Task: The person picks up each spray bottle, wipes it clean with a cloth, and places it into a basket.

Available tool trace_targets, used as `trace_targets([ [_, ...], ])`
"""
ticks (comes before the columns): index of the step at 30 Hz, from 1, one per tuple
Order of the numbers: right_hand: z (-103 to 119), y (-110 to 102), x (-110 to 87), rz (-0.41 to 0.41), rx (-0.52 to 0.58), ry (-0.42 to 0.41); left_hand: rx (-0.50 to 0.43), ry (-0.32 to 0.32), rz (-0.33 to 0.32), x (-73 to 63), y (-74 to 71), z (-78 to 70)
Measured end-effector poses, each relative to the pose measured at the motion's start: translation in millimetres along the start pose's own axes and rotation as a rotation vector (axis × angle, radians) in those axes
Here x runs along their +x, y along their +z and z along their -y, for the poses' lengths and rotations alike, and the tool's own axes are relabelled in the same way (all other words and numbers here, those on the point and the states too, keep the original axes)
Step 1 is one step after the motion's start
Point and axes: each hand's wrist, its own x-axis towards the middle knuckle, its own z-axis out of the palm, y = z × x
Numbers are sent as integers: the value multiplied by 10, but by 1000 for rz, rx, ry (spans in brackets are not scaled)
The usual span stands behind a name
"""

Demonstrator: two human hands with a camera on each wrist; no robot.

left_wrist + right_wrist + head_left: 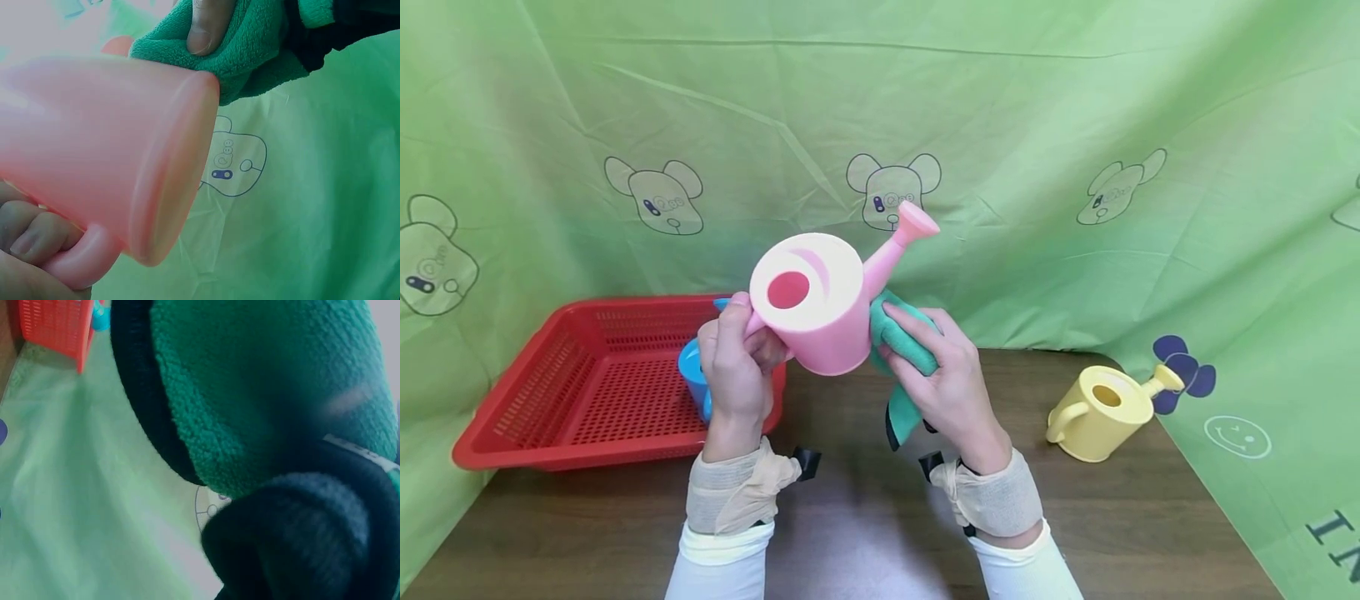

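Observation:
A pink watering can [829, 333] is held up over the table in the head view, its spout pointing up to the right. My left hand [735, 358] grips it by the handle, thumb on top, and in the left wrist view the fingers [39, 234] curl through the handle. With my right hand [951, 383] I hold a bunched green cloth [904, 346] with a dark edge against the can's side, below the spout. The cloth [262, 394] fills most of the right wrist view and hides the fingers there.
A red plastic basket [617, 454] stands on the left of the brown table [850, 533]. Inside it is a blue watering can [694, 371], partly hidden behind my left hand. At the right stands a yellow watering can [1093, 425]. A green printed curtain [1000, 100] hangs behind.

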Motion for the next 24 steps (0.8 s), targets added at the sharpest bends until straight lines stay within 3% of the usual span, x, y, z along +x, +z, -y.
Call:
trace_targets([
  [5,-6,-5,9,-32,-1,14,1,-4,36,-18,-1,-2],
  [12,-30,-2,27,-136,4,-7,57,17,80,-54,26,14],
  [18,-59,-15,40,-217,19,7,164,31,86,-81,62,6],
  [24,-76,-35,33,-266,33,39,286,101,105,-116,81,9],
])
